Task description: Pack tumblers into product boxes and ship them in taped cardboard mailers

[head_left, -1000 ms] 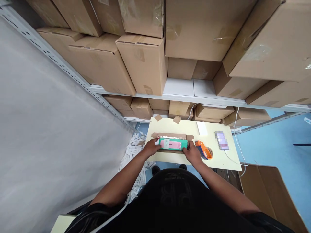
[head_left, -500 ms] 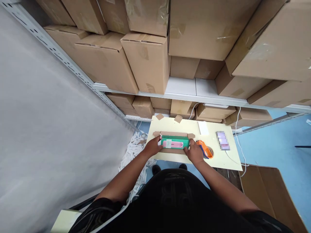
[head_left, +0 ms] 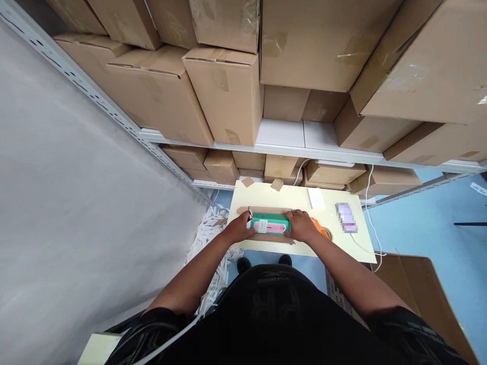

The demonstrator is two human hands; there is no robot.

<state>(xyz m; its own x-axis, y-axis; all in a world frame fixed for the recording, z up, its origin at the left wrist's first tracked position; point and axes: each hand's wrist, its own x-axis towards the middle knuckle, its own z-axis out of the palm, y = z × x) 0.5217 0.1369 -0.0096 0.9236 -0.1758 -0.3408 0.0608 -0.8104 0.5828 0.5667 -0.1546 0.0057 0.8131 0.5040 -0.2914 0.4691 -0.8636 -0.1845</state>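
A green box with a pink picture and a pale label (head_left: 263,226) lies within an opened cardboard carton (head_left: 272,238) on the small cream table. My left hand (head_left: 239,228) grips the box's left end, fingers over the top and thumb at the front. Around its right end my right hand (head_left: 300,226) is closed, hiding that end and part of the carton. An orange tape dispenser (head_left: 318,226) with a roll of tape sits just right of my right hand, partly covered by it.
On the table (head_left: 342,246) lie a white card (head_left: 315,198), a blurred purple phone (head_left: 346,218) with a white cable, and two cardboard scraps (head_left: 277,184). Shelves of cardboard boxes (head_left: 224,96) rise behind. Shredded white paper (head_left: 207,235) heaps at the left; a large open carton (head_left: 413,289) stands at right.
My right hand has shifted from the box's lower right corner to wrap over its right end, covering more of it and of the tape dispenser. My left hand keeps its hold.
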